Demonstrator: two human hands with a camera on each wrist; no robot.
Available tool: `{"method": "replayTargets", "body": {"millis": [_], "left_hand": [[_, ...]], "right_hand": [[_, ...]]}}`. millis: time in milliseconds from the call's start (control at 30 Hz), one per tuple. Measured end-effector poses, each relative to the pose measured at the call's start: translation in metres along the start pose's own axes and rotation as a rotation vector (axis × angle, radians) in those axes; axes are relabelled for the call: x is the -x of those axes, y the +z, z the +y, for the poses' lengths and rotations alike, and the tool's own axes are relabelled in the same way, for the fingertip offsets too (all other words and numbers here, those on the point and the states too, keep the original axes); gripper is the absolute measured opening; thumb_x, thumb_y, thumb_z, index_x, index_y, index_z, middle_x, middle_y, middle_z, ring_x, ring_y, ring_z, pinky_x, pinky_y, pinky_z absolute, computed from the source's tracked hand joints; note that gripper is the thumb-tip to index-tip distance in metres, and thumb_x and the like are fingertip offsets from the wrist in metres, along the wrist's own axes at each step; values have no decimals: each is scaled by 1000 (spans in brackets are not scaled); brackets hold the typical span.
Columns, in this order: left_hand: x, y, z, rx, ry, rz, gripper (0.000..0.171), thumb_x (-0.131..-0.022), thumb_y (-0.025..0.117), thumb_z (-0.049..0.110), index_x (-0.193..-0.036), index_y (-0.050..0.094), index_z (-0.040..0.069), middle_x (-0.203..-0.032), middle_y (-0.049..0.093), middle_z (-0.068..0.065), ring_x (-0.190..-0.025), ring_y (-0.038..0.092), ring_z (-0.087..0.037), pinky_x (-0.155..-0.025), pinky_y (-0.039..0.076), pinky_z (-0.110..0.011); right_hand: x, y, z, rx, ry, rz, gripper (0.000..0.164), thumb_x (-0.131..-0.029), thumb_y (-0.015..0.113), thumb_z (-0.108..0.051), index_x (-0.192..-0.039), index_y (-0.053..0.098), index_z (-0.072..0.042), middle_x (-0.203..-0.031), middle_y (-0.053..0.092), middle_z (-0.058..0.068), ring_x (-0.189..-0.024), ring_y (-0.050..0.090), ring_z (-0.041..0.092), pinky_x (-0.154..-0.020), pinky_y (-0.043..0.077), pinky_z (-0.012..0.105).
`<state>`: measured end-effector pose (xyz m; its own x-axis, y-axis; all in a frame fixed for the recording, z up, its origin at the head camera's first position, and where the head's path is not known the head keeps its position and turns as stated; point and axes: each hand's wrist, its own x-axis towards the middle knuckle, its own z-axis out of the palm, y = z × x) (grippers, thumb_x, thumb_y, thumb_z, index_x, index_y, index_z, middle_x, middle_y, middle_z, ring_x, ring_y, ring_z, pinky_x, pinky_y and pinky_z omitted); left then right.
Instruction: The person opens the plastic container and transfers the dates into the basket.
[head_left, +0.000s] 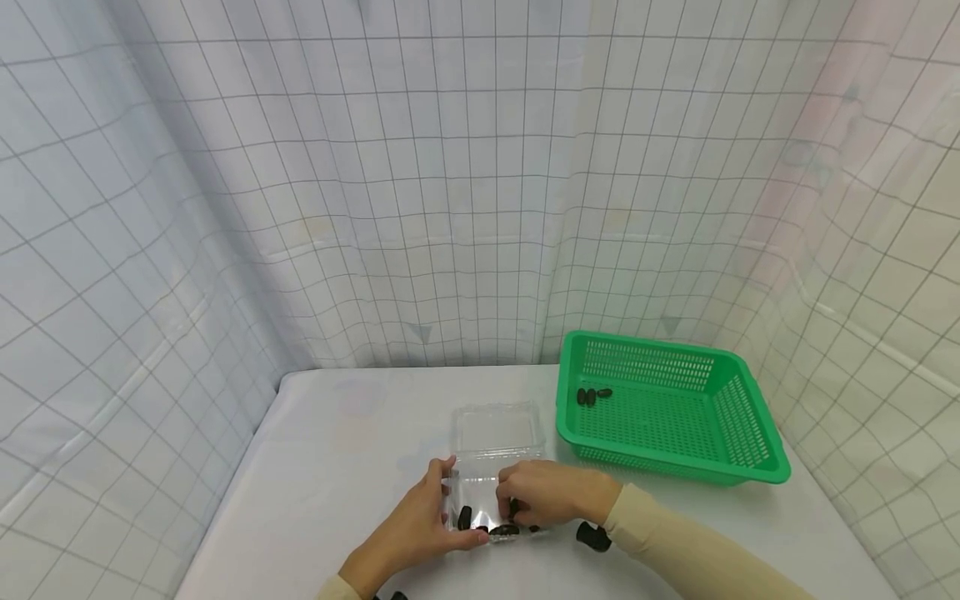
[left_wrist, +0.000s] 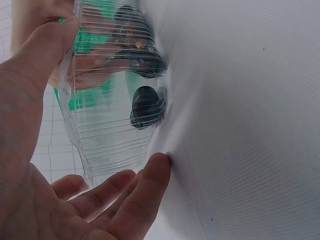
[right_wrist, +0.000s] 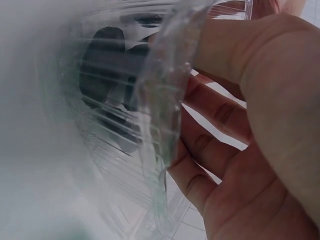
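The clear plastic box (head_left: 491, 479) sits near the table's (head_left: 337, 450) front edge, dark pieces (head_left: 504, 528) inside. The left hand (head_left: 420, 525) braces its side with straight fingers; the right hand (head_left: 547, 493) grips its rim.

Tight spot rn. Left hand (head_left: 420, 525) and right hand (head_left: 547, 493) sit on opp sides of the clear clamshell box (head_left: 497, 467), so no gap between them w/o hitting plastic. The open lid blocks straight ahead of the fingers. Green basket (head_left: 663, 412) walls off the area fwd-right of the right hand, just beside the box. Loose dark piece (head_left: 592, 536) lies by the right wrist. Bare white table (head_left: 337, 450) left of and beyond the left hand is open; curtain closes off the far side.
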<state>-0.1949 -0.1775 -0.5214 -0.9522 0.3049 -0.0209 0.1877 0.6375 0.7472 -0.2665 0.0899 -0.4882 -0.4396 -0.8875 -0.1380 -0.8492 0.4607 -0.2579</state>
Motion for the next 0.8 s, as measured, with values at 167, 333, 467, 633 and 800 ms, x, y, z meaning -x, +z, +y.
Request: {"method": "replayTargets", "body": {"millis": [167, 333, 467, 633, 800], "left_hand": [[1, 0, 0, 11, 5, 6, 110, -83, 106, 51, -156, 44, -1, -178, 52, -22, -122, 70, -26, -87, 60, -27], [1, 0, 0, 18, 12, 8, 111, -83, 107, 50, -158, 43, -2, -177, 53, -23, -122, 70, -26, -86, 60, -27], [-1, 2, -2, 2, 9, 3, 113, -83, 106, 54, -159, 42, -1, -175, 55, -23, -122, 70, -26, -87, 60, -27], [-1, 2, -1, 18, 3, -8, 113, -84, 105, 55, -159, 42, -2, -178, 52, -23, -128, 70, -29, -88, 61, -27], [-1, 2, -1, 32, -1, -11, 112, -84, 105, 54, -158, 42, -1, -179, 50, -23, -132, 69, -31, -90, 63, -28]], "right_hand": [[2, 0, 2, 0, -20, 30, 16, -98, 90, -11, -106, 82, -22, -105, 75, -10, -88, 57, -6, -85, 54, 15], [2, 1, 3, -11, -26, 52, 15, -99, 88, -11, -105, 81, -23, -103, 73, -11, -88, 56, -7, -84, 53, 13], [2, 1, 4, -39, -12, 54, 15, -101, 87, -10, -105, 80, -23, -103, 74, -13, -89, 59, -7, -84, 53, 13], [4, -1, 4, -74, -3, 58, 15, -103, 86, -10, -110, 81, -22, -105, 75, -13, -93, 63, -7, -87, 55, 13], [7, -5, 6, -84, -12, 78, 16, -104, 85, -8, -112, 81, -21, -108, 76, -13, -95, 65, -9, -90, 56, 12]]}}
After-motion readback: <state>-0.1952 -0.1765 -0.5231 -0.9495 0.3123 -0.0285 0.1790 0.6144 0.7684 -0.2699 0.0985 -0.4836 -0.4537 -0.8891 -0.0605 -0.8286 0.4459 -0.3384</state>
